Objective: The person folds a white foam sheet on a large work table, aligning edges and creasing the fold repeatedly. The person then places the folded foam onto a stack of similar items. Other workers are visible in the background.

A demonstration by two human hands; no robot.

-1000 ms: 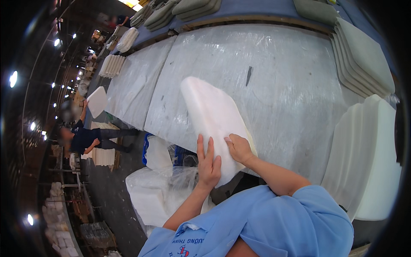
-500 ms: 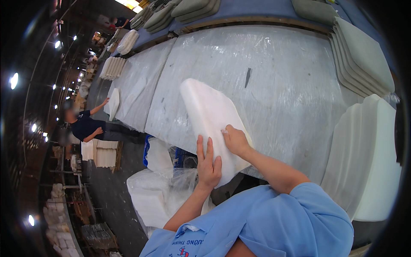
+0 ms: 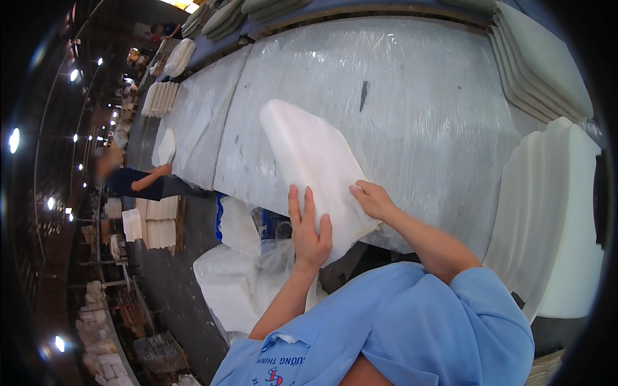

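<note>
Right now, in the head view, a white pad (image 3: 315,151) slants from my hands out over the near side of the plastic-covered table (image 3: 425,122). My left hand (image 3: 311,239) lies wide on its near left part, fingers spread; my right hand (image 3: 374,201) is curled, gripping its right edge. Near right is a white stack (image 3: 571,219); far right, a greyish stack (image 3: 547,64). On the near left sits a bag (image 3: 225,283); farther left, a co-worker (image 3: 134,184) holds another pad (image 3: 167,145).
</note>
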